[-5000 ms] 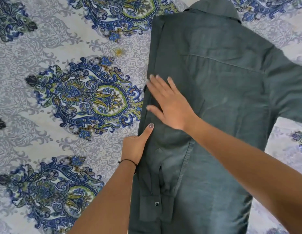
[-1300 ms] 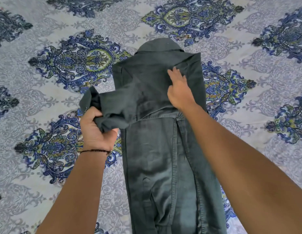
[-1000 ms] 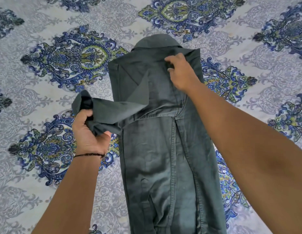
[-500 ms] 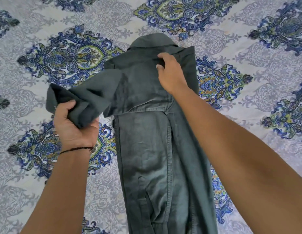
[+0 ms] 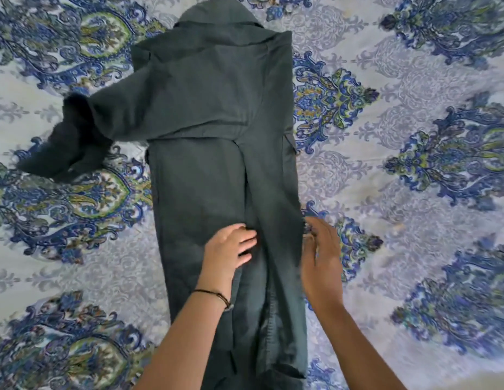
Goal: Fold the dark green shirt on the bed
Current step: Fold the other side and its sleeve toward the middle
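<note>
The left hand (image 5: 229,250) lies palm down on the lower middle of the shirt (image 5: 205,178). Its fingers are loosely bent and slightly apart, and their tips touch the cloth beside a lengthwise fold. It holds nothing. A thin dark bracelet (image 5: 214,294) circles the left wrist.

The right hand (image 5: 322,257) is at the shirt's right edge, level with the left hand. Its fingers reach in toward that edge. The hand is blurred, so it cannot be told whether it pinches the cloth or only touches it.

Both forearms come in from the bottom of the view.

The dark green shirt lies flat along the bed (image 5: 414,178), running from the top of the view to the bottom. Its collar (image 5: 217,12) is at the far end. Its sides are folded inward, so the body forms a long narrow strip. One sleeve (image 5: 118,114) lies across the upper part and sticks out to the left. Its cuff (image 5: 62,153) is bunched on the sheet, well apart from both hands.

The bed is covered with a pale sheet printed with large blue and green ornaments.
</note>
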